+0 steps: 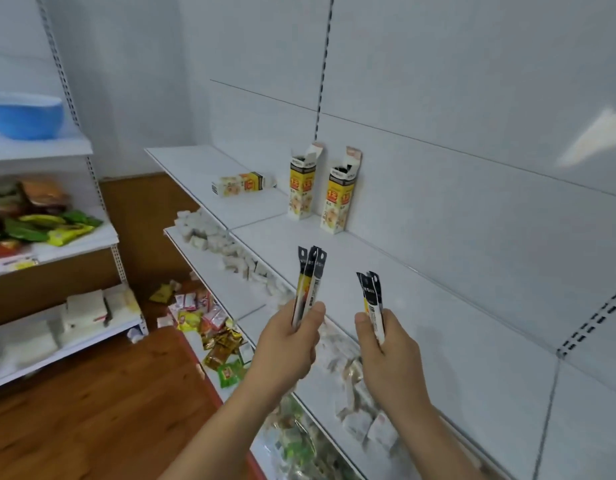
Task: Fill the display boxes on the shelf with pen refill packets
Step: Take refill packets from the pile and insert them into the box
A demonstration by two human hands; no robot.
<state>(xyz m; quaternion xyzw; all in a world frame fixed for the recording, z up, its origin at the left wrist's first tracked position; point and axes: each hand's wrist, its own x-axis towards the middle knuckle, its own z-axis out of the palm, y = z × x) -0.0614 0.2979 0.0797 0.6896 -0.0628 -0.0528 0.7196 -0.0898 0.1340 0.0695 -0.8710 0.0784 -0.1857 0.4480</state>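
While both hands are raised in front of the top shelf, each grips its own bundle:

Left fingers: curled round the lower part of a bundle of pen refill packets [308,284], thumb [315,311] pressed on its front; left hand [287,341] clamped on it.

Right fingers: wrapped round a second bundle of packets [372,303], thumb [362,320] on its left side; right hand [386,351] clamped on it.

Packet count: about three black tops show in each bundle; the exact number cannot be told.

Bundle position: both upright, slightly tilted, well apart from each other, held over the front part of the shelf and touching nothing but the hands.

Display boxes: three yellow-and-white ones. Two stand upright side by side against the back panel, the left box [302,188] and the right box [341,195], both with top flaps open and dark packet tops showing inside. The third box [240,184] lies on its side to their left, apart from them.

Open room: the top shelf [438,306] is bare white between the hands and the standing boxes, and to the right of them.

Edges: the shelf's front edge runs just under the hands; a slotted upright [324,74] rises behind the boxes.

Lower shelf: small white packets [213,237], too many and too blurred to count.

Side rack: a blue bowl [24,114] on top.
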